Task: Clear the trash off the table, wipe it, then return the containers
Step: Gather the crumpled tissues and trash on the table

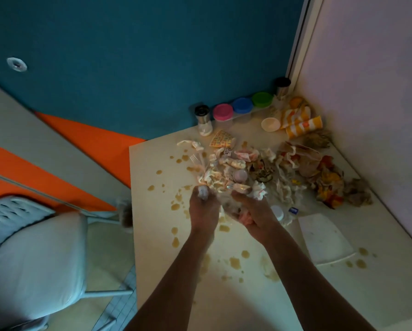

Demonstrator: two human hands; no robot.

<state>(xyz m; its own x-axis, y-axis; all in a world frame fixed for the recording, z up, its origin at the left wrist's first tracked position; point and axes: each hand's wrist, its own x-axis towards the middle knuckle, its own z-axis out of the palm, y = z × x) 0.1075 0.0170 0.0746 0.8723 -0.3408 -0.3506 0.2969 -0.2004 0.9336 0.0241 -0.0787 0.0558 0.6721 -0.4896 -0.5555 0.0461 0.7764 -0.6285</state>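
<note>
A cream table (pixel 236 302) is spattered with brown spills and strewn with trash. A heap of crumpled wrappers and napkins (pixel 226 170) lies in the middle, with more crumpled paper and bags (pixel 319 173) to its right. My left hand (pixel 203 211) and my right hand (pixel 252 216) are side by side at the near edge of the heap, both closed on a bundle of crumpled paper and plastic between them. At the back edge stand jars with pink (pixel 222 112), blue (pixel 242 105) and green (pixel 262 99) lids and a shaker (pixel 203 120).
A white square plate (pixel 324 237) lies at the right near the white wall. Striped orange cups (pixel 303 126) and a small cream bowl (pixel 270 124) sit in the back right corner beside a dark-lidded tumbler (pixel 282 86). A grey cushioned chair (pixel 35 259) stands at the left.
</note>
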